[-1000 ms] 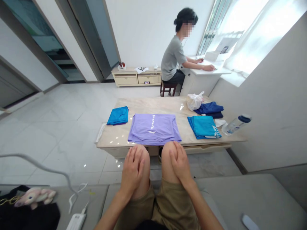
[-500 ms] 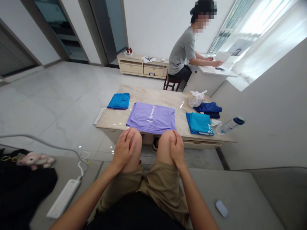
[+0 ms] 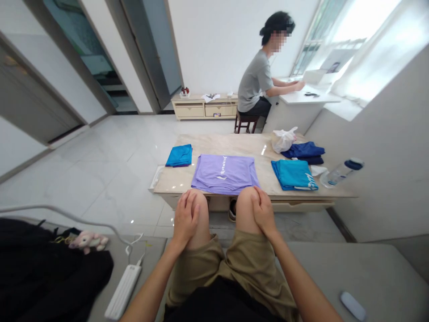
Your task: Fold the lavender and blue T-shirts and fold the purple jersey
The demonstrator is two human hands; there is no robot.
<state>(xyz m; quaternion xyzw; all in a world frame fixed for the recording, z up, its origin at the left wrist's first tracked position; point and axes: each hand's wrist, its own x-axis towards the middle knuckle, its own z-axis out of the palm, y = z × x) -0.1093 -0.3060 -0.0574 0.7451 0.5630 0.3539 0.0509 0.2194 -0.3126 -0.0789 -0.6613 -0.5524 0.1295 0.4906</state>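
Note:
My left hand (image 3: 186, 216) lies spread over my left knee, and my right hand (image 3: 263, 209) rests the same way on my right knee. Neither one holds anything. Just beyond my knees, a folded purple shirt (image 3: 228, 172) with white lettering lies flat on the coffee table (image 3: 214, 142). To its left is a folded blue cloth (image 3: 179, 155). On the right lies a folded turquoise shirt (image 3: 293, 174) with white print, and behind that some dark blue cloth (image 3: 306, 150).
A white plastic bag (image 3: 284, 139) and a clear bottle (image 3: 342, 173) stand at the table's right. On the sofa are a power strip (image 3: 124, 290), a pink plush toy (image 3: 89, 241), black clothing (image 3: 50, 268) and a white case (image 3: 353, 306). A person (image 3: 256, 80) sits at a white desk (image 3: 310, 96).
My view has turned slightly left and up, so everything sits further right and mostly lower. The seated person's hands have shifted a little. My hands stay on my knees.

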